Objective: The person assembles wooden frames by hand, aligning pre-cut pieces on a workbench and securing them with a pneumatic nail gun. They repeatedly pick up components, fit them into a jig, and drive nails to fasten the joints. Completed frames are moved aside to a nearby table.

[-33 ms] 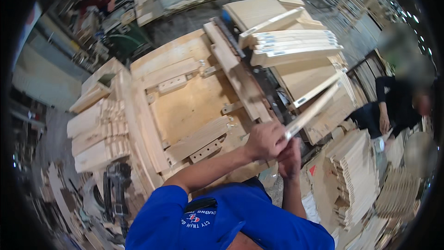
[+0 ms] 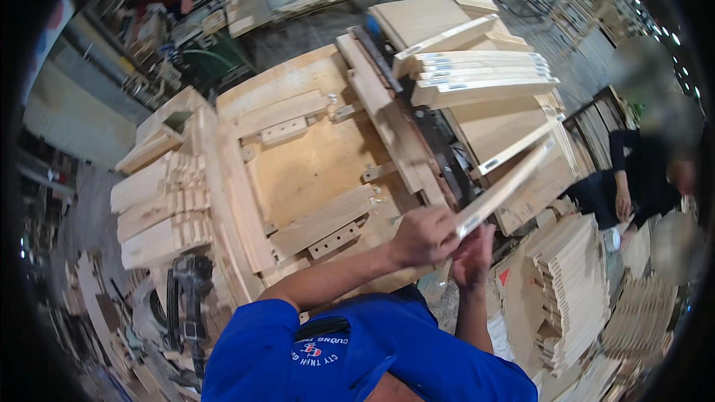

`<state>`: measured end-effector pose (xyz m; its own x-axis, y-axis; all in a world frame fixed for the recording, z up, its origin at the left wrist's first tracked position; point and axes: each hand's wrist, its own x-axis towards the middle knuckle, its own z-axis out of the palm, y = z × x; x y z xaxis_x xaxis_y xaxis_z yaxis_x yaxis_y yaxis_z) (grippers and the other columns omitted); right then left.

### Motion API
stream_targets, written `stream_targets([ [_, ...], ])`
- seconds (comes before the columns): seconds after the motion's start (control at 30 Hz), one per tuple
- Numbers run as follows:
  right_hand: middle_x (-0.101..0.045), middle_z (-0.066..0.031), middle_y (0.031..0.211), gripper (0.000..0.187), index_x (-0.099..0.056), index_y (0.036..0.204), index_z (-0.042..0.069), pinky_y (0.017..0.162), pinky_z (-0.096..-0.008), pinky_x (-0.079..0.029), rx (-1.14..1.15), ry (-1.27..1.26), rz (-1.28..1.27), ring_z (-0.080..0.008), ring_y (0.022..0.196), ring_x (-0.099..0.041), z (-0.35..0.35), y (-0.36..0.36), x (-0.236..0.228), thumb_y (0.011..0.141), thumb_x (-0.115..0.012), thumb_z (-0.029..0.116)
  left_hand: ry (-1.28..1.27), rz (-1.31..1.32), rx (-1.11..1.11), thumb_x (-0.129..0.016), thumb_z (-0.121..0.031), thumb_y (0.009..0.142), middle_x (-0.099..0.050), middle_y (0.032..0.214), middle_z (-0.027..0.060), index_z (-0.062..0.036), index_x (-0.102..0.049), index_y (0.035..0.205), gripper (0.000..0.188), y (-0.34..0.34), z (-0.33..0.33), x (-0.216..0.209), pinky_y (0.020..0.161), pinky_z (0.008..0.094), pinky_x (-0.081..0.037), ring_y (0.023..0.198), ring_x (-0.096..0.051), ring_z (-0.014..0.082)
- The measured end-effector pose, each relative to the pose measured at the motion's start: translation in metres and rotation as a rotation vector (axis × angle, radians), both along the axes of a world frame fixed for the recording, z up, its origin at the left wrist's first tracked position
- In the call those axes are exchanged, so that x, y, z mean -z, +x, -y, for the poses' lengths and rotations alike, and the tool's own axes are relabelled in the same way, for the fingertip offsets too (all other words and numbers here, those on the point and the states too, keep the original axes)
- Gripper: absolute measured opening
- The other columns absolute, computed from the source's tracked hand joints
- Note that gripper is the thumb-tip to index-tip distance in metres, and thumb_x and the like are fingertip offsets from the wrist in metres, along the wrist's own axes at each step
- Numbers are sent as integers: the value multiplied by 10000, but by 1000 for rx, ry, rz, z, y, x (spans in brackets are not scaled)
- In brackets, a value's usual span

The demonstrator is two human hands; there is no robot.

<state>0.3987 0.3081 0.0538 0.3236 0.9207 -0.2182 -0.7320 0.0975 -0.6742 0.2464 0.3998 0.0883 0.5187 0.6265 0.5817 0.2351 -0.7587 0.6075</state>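
In front of my chest is a pale wooden strip (image 2: 506,186), slanting up to the right with its near end between my hands. My left hand (image 2: 426,237) is closed beside that end, and whatever its fingertips pinch is too small to make out. Just below, my right hand (image 2: 472,254) curls around the underside of the strip, partly hidden by it. Left of my hands lies a plywood board (image 2: 309,179) with wooden rails fixed around it. A drilled wooden block (image 2: 334,243) sits near its front edge. Another strip (image 2: 519,147) rests beyond the held one.
A stack of pale wooden pieces (image 2: 480,78) sits at the far right. Nearer, more slats (image 2: 577,283) are piled up. Cut wooden pieces (image 2: 160,205) and a black power tool (image 2: 190,298) are at left. A person in dark clothes (image 2: 644,171) is at right.
The view has shifted slightly. My hands and the near end of the strip have come a little closer to me. The grip looks the same.
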Motion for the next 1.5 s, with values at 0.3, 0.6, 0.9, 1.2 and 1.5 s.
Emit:
stream_targets([
  [0.3,-621,-146,1274,733,-393,1554,-49,1019,-387,-533,-4,12,753,-247,1089,-677,21,-9,-26,934,-726,157,-103,-198,241,-813,-233,858,-720,1054,98,-91,-686,1225,414,-89,52,10,770,425,-572,924,-714,282],
  [0.6,-620,-241,1244,820,-510,1464,-40,928,-486,-562,-399,15,1972,-430,1102,-657,-126,-80,-34,806,-834,325,-1147,575,-275,-708,-224,1019,-721,956,54,36,-686,1119,280,-96,-92,41,693,289,-560,780,-658,105],
  [0.9,-586,-258,1359,636,-592,1382,-21,971,-517,-517,-296,224,2144,-441,1194,-603,-162,-115,-6,886,-787,325,-1381,681,-254,-729,-280,1009,-700,943,48,-5,-679,1090,292,-120,-194,116,690,338,-623,770,-668,132],
  [1.2,-598,-235,1380,541,-629,1381,36,1026,-485,-528,-560,187,1855,-410,1238,-617,-111,-157,-5,903,-802,222,-1276,600,-293,-746,-313,986,-658,912,41,11,-671,1082,347,-139,-216,164,672,337,-585,793,-618,132],
  [1.5,-640,-208,1261,466,-648,1322,27,886,-463,-577,-694,292,1857,-391,1115,-658,-92,-171,6,920,-791,215,-1327,492,-368,-761,-313,982,-656,930,57,5,-650,1125,366,-131,-215,175,640,332,-547,785,-600,135],
])
